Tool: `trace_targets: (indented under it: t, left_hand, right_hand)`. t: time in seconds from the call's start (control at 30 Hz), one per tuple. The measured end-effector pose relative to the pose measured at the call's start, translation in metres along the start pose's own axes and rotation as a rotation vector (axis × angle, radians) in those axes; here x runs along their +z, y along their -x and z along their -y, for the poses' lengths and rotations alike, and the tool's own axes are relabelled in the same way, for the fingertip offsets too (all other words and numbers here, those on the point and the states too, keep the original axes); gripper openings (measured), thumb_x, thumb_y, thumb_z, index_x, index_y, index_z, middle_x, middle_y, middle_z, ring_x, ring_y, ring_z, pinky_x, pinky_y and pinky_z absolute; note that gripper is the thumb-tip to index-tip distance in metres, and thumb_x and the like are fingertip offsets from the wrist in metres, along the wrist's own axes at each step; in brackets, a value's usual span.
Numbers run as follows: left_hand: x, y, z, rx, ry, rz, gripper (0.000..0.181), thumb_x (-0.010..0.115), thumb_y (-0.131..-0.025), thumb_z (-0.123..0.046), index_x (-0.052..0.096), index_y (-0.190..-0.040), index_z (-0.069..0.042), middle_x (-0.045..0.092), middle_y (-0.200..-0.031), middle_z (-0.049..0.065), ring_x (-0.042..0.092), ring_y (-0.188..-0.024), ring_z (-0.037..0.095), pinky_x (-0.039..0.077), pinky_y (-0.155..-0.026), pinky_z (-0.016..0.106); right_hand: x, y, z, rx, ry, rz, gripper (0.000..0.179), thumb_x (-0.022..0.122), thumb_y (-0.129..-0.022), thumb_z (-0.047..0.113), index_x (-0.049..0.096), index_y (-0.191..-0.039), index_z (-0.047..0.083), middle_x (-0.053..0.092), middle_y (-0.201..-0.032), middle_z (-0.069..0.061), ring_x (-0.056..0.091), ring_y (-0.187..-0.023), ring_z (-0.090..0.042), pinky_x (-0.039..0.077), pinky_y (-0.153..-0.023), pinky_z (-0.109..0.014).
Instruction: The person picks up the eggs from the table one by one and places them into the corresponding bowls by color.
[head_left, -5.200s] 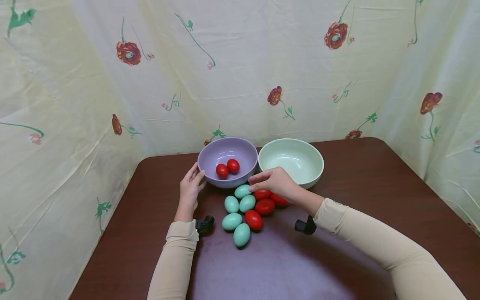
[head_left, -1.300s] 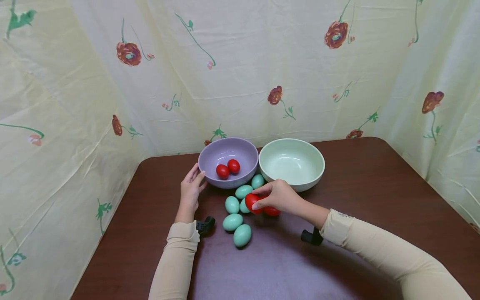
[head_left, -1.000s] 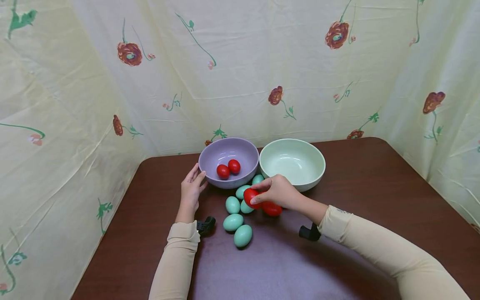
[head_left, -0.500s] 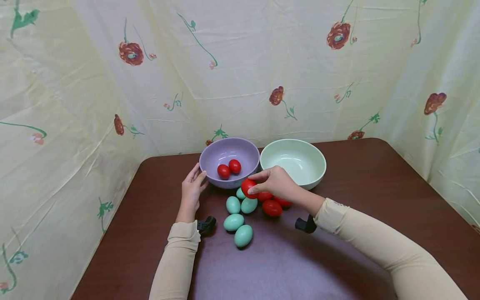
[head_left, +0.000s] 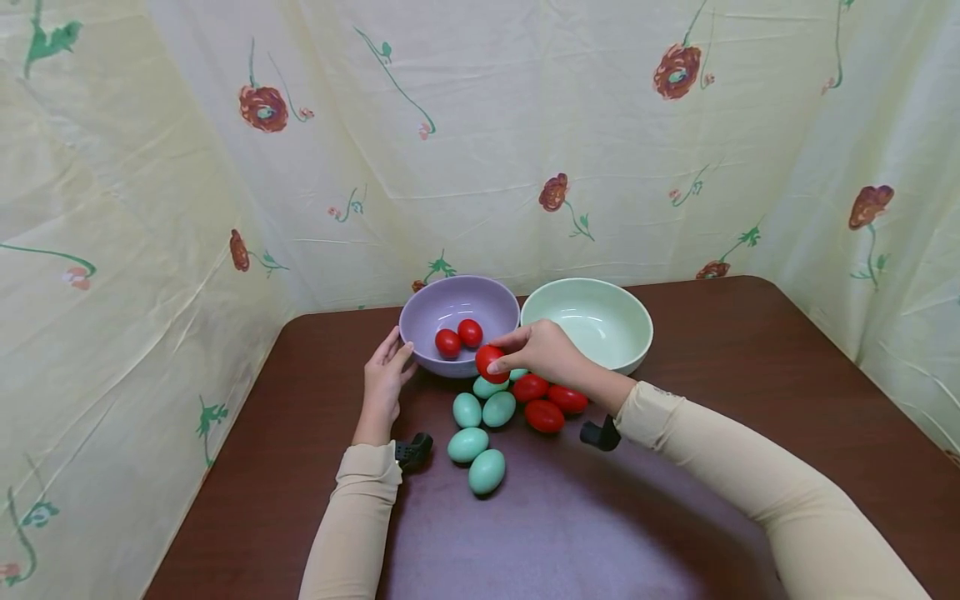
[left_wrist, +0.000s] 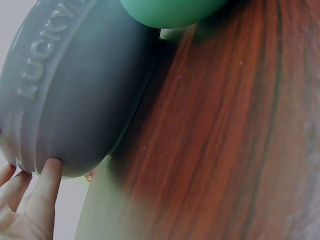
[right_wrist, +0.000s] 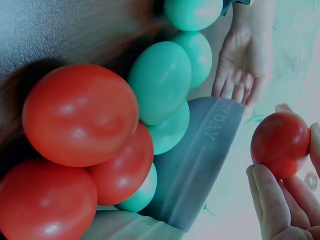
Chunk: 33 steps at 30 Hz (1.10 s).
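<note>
My right hand (head_left: 547, 350) pinches a smooth red egg (head_left: 491, 364) between thumb and fingers. In the head view that egg overlaps the near right rim of the purple bowl (head_left: 427, 317); the right wrist view has it raised above the other eggs. Two red eggs (head_left: 448, 342) lie inside this bowl. My left hand (head_left: 382, 383) touches the bowl's outer left side, with the thumb (left_wrist: 47, 185) against the wall and the fingers near the rim. Below the bowls lie three more red eggs (head_left: 543, 416) and several teal eggs (head_left: 487, 472).
A mint green bowl (head_left: 630, 321) stands right beside the purple one, near the back of the dark brown table (head_left: 720, 367). Behind the table hangs a flowered curtain (head_left: 480, 167). Black wrist mounts (head_left: 600, 434) stick out below both forearms.
My right hand has picked up a red egg from the nearer part of the cluster and carried it up and left to the purple bowl's rim. My left hand has stayed at the bowl.
</note>
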<state>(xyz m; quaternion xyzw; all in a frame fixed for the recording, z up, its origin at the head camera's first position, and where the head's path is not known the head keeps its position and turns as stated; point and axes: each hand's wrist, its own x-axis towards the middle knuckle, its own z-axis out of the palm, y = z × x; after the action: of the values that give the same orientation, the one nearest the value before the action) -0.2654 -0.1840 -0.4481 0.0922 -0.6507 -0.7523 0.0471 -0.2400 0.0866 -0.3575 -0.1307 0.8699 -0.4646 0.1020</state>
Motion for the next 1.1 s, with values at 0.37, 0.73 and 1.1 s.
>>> trace_targets:
  t: [0.37,0.73,1.1]
  left_hand:
    - [0.000,0.001,-0.001,0.001,-0.005,-0.002,0.056,0.061,-0.099,-0.021,0.042,-0.152,-0.020,0.036,-0.161,0.005,0.049,-0.139,0.027,0.043,-0.111,0.049]
    - [-0.001,0.000,0.000,0.005,-0.007,0.001,0.057,0.061,-0.099,-0.021,0.041,-0.153,-0.019,0.035,-0.161,0.005,0.048,-0.140,0.025,0.045,-0.109,0.048]
    - [-0.001,0.000,0.000,-0.011,-0.012,-0.002,0.057,0.061,-0.099,-0.022,0.041,-0.153,-0.021,0.036,-0.161,0.003,0.048,-0.140,0.023,0.045,-0.109,0.046]
  right_hand:
    - [-0.001,-0.013,0.011,0.002,-0.029,-0.007,0.043,0.084,-0.079,0.030,0.074,-0.119,0.015,0.078,-0.107,-0.002,0.062,-0.114,-0.019,0.054,-0.089,-0.030]
    - [-0.004,-0.029,0.022,0.078,-0.169,-0.030,0.041,0.086,-0.078,0.018,0.075,-0.116,0.011,0.075,-0.112,-0.007,0.056,-0.117,-0.022,0.057,-0.081,-0.025]
    - [-0.005,-0.047,0.018,-0.007,0.003,-0.057,0.042,0.085,-0.079,0.030,0.075,-0.117,0.013,0.077,-0.107,-0.005,0.059,-0.108,-0.020,0.050,-0.072,-0.022]
